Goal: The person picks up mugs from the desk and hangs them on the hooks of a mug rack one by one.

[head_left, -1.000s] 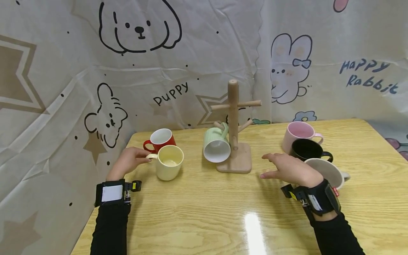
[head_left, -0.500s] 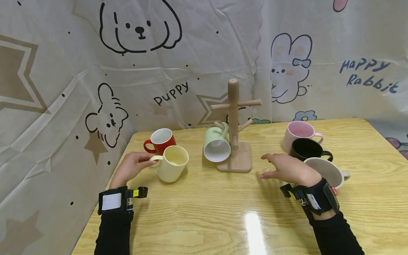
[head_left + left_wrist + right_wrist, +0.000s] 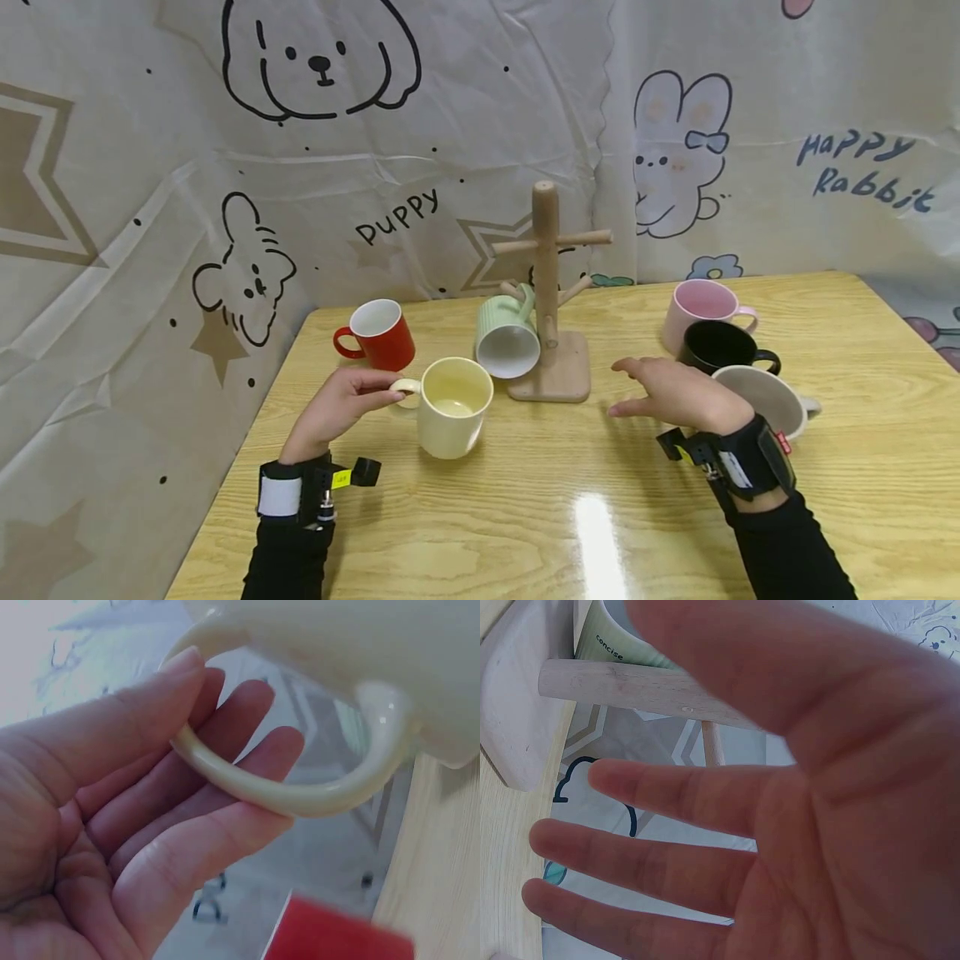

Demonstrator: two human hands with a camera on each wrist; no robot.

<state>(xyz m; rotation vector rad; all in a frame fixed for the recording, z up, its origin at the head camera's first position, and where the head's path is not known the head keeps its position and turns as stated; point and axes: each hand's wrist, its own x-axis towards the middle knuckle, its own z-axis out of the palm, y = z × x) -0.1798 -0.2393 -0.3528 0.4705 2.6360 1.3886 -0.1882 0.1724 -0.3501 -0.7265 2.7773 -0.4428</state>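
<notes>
From the head camera, the left hand [image 3: 341, 406] has its grip closed on the handle of the cream mug [image 3: 453, 407], thumb on top and fingers curled beneath, so the mug's weight hangs from the loop. The mug sits low over the wooden surface [image 3: 525, 517], mouth up and slightly tilted, just in front of the red mug [image 3: 378, 333] and to the left of the wooden mug tree [image 3: 551, 317]; whether its base touches the surface cannot be told. A green ribbed mug [image 3: 508, 337] hangs by its handle from a low peg of the tree, mouth tipped forward, while the upper pegs are bare. The right hand [image 3: 675, 393] hovers flat just above the surface, fingers spread and straight, its grip fully open and empty. Behind it a pink mug [image 3: 701, 308], a black mug [image 3: 723, 350] and a pale grey mug [image 3: 768, 404] stand in a close row, handles to the right.

From the left wrist, the cream handle [image 3: 285, 791] runs across the fingers [image 3: 225, 832], with the thumb pressed on its upper end; this hooked hold keeps the mug body clear of the palm. A blurred patch of red shows below.

From the right wrist, the open palm [image 3: 832, 847] fills the frame, fingers apart and touching nothing. Beyond them lie a tree peg [image 3: 630, 686], the base and the green mug's rim.
</notes>
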